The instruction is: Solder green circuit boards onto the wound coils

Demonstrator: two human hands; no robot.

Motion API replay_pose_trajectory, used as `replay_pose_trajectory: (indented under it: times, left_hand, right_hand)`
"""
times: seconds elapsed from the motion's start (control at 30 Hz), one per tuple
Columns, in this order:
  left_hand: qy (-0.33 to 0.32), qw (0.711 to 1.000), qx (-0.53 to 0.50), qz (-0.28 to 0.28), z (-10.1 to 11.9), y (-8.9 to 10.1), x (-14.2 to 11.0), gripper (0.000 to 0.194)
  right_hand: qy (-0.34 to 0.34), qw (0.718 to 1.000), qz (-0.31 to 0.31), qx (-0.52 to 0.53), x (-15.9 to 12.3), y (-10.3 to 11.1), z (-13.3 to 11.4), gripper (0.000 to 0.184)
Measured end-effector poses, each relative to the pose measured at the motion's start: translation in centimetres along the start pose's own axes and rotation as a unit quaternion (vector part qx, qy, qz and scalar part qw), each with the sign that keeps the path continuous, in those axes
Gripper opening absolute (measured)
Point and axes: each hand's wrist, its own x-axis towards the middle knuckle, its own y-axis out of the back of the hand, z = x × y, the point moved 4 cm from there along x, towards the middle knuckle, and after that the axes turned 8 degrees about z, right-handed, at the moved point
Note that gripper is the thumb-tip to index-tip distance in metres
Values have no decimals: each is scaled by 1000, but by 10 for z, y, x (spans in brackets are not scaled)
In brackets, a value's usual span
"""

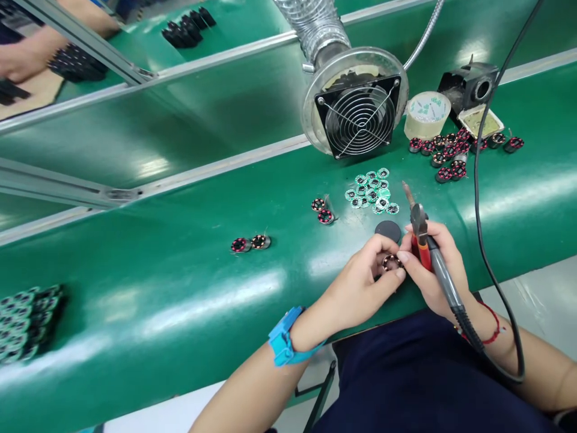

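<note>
My left hand (358,282) pinches a small wound motor stator (391,263), a ring with copper coils, between thumb and fingers. Against its right side rest the thumb and fingertips of my right hand (444,252). That same hand also grips a soldering iron (444,276), tip pointing away from me, and red-handled cutters (421,237). Just beyond the fingers lies a dark round disc (388,230). Behind it is a group of small round circuit boards (372,192). Two stators (322,210) stand left of the boards, and another pair (250,243) is farther left.
A fan with a grille (360,120) hangs from a duct. Many stators (451,153), a tape roll (428,114) and an iron holder (469,90) are at right. The black cord (480,210) loops past my right arm. Stacked parts (27,325) sit far left; another person's hand (22,60) shows beyond.
</note>
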Motion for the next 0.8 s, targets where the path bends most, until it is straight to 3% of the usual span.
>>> replay_pose_trajectory:
  times: [0.1, 0.27, 0.47, 0.63, 0.8]
  left_hand:
    - [34, 998, -61, 4, -3, 0, 2, 19]
    - [24, 992, -121, 20, -4, 1, 5, 47]
    - [-20, 997, -71, 5, -9, 1, 5, 57]
    - [-32, 999, -17, -31, -10, 0, 2, 57]
    - [-7, 998, 3, -56, -2, 1, 0, 48]
  right_hand:
    - [4, 1000, 10, -6, 4, 5, 1, 32]
    - [14, 999, 50, 9, 14, 27, 3, 38]
    - [0, 996, -75, -47, 8, 22, -3, 41]
    - [46, 993, -91, -58, 7, 14, -9, 30]
    - [38, 990, -106, -85, 13, 21, -9, 27]
